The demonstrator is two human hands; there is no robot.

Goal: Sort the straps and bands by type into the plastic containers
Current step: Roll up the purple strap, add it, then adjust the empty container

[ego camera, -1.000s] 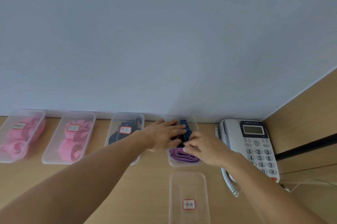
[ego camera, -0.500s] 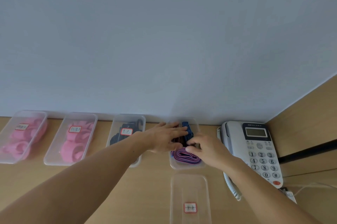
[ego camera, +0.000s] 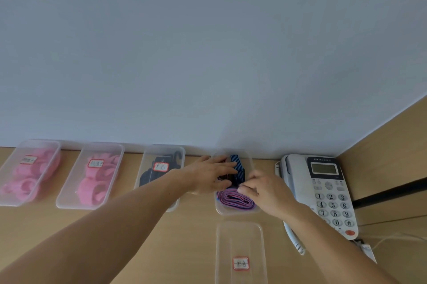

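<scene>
Both hands reach into the open clear container (ego camera: 233, 211) against the wall. My left hand (ego camera: 209, 176) lies flat with straight fingers, pressing on the dark striped bands (ego camera: 239, 165) at its far end. My right hand (ego camera: 265, 189) has its fingers curled onto the edge of the folded purple-pink strap (ego camera: 235, 200) in the near end. Three lidded containers stand to the left: two with pink bands (ego camera: 30, 172) (ego camera: 97, 177) and one with black straps (ego camera: 159, 172). The open container's labelled lid (ego camera: 240, 253) lies flat in front of it.
A white desk telephone (ego camera: 323, 193) stands right of the open container, its coiled cord (ego camera: 293, 239) trailing forward. A wooden side panel (ego camera: 388, 158) closes the desk on the right. The wall runs just behind the containers.
Both hands stay in the open container. My right hand has shifted slightly along the purple strap, and my left hand keeps pressing on the striped bands.
</scene>
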